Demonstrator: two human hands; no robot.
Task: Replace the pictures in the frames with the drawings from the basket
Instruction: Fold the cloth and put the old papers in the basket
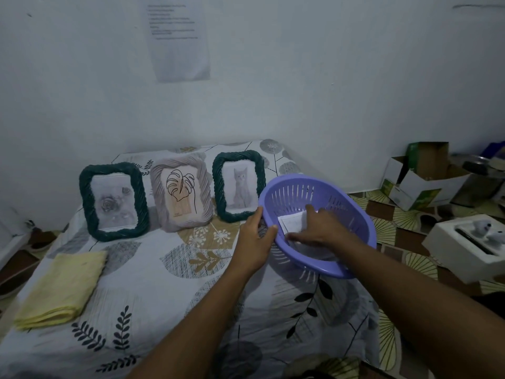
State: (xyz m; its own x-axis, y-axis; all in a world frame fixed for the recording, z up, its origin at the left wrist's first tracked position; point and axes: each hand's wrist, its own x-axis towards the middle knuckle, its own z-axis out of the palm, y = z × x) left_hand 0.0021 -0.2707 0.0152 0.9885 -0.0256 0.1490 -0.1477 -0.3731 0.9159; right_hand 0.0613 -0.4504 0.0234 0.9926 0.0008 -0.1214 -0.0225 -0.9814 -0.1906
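Three frames stand in a row at the back of the bed: a dark green frame (114, 201) with a rose picture, a pale pink frame (181, 196) with a leaf drawing, and a dark green frame (238, 186) with a cat picture. A purple basket (352, 209) sits tilted at the bed's right edge, with white paper drawings (293, 223) inside. My left hand (255, 243) grips the basket's near-left rim. My right hand (318, 228) reaches inside it, fingers spread flat on the papers.
A folded yellow cloth (61, 287) lies on the patterned bedsheet (164, 296) at front left. Open cardboard boxes (422, 176) and a white box (467, 247) stand on the floor to the right. A printed sheet (179, 36) hangs on the wall.
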